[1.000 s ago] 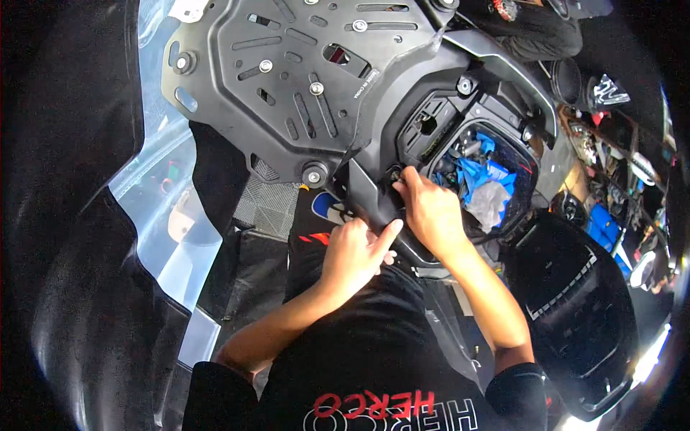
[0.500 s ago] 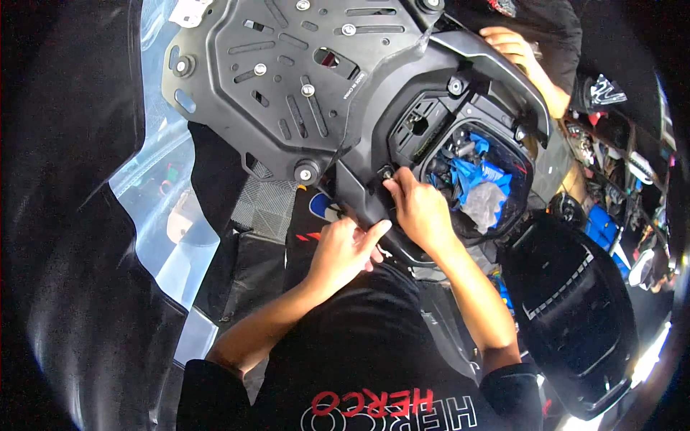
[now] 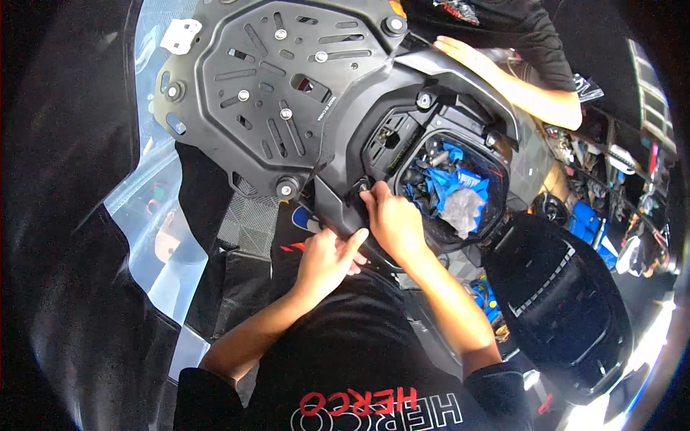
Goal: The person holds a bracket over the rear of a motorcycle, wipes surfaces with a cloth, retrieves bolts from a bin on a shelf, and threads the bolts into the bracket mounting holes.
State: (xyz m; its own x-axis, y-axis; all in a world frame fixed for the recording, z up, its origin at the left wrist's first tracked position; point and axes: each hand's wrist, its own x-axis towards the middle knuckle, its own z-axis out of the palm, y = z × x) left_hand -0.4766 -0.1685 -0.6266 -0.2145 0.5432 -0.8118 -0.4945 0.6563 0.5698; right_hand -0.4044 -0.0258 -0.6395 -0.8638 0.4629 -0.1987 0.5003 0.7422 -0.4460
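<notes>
My left hand [image 3: 323, 263] is closed round the lower edge of the black plastic grab rail [image 3: 336, 210], its thumb lying along the top. Close beside it, my right hand [image 3: 394, 221] pinches what looks like a small metal bolt [image 3: 364, 189] at a mounting point on the rail's inner side. The fingertips partly hide it. Left of the rail, the black slotted rack plate [image 3: 269, 86] is fixed over the scooter's tail with several silver bolts. Right of my hand is the open storage compartment [image 3: 496, 208], holding blue packaging [image 3: 449, 179] and a grey bag [image 3: 463, 210].
Another person's hand [image 3: 471, 61] rests on the rail's far side. The raised black seat [image 3: 564, 309] hangs at the right. Clear plastic sheeting [image 3: 162, 244] lies on the left. Shelves with mixed goods [image 3: 618, 172] stand at the far right.
The whole view has shifted, so the scooter and my hands appear further left and slightly lower. My grips look the same. The other person's hand has flattened and slid along the rail.
</notes>
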